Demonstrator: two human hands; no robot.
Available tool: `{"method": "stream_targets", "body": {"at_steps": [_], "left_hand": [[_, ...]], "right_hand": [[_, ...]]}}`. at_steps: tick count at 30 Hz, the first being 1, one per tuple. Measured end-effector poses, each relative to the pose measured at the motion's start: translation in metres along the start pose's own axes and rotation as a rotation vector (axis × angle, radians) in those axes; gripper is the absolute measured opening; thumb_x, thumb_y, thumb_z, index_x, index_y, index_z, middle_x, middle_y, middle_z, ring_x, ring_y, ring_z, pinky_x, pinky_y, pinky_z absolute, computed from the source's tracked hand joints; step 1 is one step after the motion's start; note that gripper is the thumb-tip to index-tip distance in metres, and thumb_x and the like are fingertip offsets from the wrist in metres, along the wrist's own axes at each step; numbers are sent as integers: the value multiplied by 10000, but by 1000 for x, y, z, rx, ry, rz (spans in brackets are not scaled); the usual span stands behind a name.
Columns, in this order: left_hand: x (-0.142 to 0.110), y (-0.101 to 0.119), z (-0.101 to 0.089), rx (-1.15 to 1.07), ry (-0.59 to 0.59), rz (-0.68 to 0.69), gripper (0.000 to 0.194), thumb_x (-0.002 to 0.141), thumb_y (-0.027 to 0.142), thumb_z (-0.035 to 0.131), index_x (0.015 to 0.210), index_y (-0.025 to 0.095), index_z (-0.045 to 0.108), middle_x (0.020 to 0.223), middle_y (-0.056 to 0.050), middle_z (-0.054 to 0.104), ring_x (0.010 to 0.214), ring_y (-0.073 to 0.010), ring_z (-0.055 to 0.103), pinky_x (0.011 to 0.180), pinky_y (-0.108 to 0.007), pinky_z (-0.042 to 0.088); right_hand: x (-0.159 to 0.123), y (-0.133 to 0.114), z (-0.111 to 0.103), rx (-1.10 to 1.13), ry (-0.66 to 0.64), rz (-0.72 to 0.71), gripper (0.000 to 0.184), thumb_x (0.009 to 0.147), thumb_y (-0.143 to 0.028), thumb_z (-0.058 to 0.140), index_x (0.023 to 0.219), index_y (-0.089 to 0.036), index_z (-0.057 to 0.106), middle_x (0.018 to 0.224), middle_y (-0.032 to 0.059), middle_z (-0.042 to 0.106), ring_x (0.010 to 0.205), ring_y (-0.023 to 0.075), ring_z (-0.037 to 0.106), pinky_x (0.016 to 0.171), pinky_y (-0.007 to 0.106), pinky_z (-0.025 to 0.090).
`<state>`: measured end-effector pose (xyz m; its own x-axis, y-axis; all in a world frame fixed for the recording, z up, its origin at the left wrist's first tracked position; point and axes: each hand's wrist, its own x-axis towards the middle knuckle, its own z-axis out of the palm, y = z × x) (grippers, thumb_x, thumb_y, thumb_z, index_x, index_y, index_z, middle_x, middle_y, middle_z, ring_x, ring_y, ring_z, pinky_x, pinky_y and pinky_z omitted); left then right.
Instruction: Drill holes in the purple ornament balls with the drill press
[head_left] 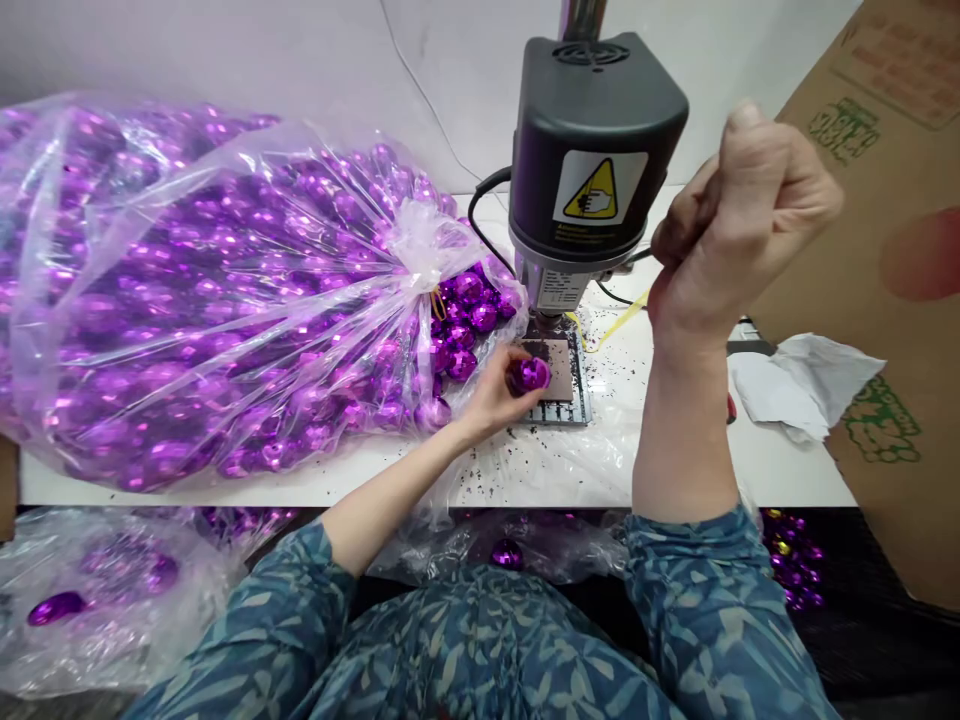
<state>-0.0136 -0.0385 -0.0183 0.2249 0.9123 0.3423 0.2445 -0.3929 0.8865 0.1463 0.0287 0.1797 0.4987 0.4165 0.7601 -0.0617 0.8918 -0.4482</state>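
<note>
My left hand [501, 388] is closed around a shiny purple bauble [531, 374], holding it just over the small square plate [557, 360] on the metal base [576, 412] of a bench machine. Above it stands the machine's dark grey motor head [600, 110] with a yellow warning label. My right hand [746, 215] is raised to the right of the head, its fingers wrapped around the machine's lever [640, 256]; most of the lever is hidden in the fist. Dark flakes are scattered around the base.
A big clear plastic bag [202, 290] full of purple baubles fills the left of the white table [300, 488], its opening near the machine. A cardboard box [885, 300] rises at right, with crumpled white paper [799, 385] beside it. Another plastic bag [135, 610] lies below the table edge.
</note>
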Motion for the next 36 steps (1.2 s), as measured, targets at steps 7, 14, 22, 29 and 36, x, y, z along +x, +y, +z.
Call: {"method": "stream_targets", "body": {"at_steps": [7, 14, 22, 29, 36], "left_hand": [[-40, 45, -45, 298, -484, 154, 230, 962, 360, 741, 1140, 237, 662, 1090, -71, 718, 1024, -268, 695, 901, -413, 596], [-2, -4, -76, 874, -144, 40, 383, 839, -5, 555, 1135, 178, 714, 1187, -222, 718, 1454, -495, 502, 1143, -728, 439], [10, -4, -74, 782, -194, 152, 403, 761, 9, 635, 1102, 223, 666, 1158, -124, 669, 1457, -455, 528, 1299, -826, 114], [11, 33, -56, 170, -105, 86, 456, 862, 235, 750, 1290, 220, 595, 1287, -122, 654, 1139, -267, 686, 993, -448, 615], [17, -4, -30, 12, -93, -136, 527, 853, 379, 855, 1287, 203, 613, 1195, -113, 749, 1049, -252, 741, 955, -440, 630]], "right_hand": [[-1, 1, 0, -18, 0, -49, 646, 713, -692, 748, 539, -243, 319, 407, -96, 287, 332, 36, 251, 373, 289, 109], [1, 6, 1, -52, 8, -89, 719, 746, -798, 683, 538, -248, 269, 409, -87, 255, 326, 28, 202, 361, 304, 109], [-1, 7, -1, -94, -1, -70, 686, 758, -819, 633, 569, -266, 275, 415, -100, 273, 327, 44, 177, 361, 320, 128], [-2, 10, -1, -198, 11, -116, 694, 809, -837, 530, 590, -258, 216, 430, -94, 237, 359, 46, 164, 386, 311, 170], [-6, 5, -2, -211, -12, -78, 706, 821, -870, 483, 581, -250, 243, 432, -73, 300, 377, 54, 207, 413, 313, 221]]}}
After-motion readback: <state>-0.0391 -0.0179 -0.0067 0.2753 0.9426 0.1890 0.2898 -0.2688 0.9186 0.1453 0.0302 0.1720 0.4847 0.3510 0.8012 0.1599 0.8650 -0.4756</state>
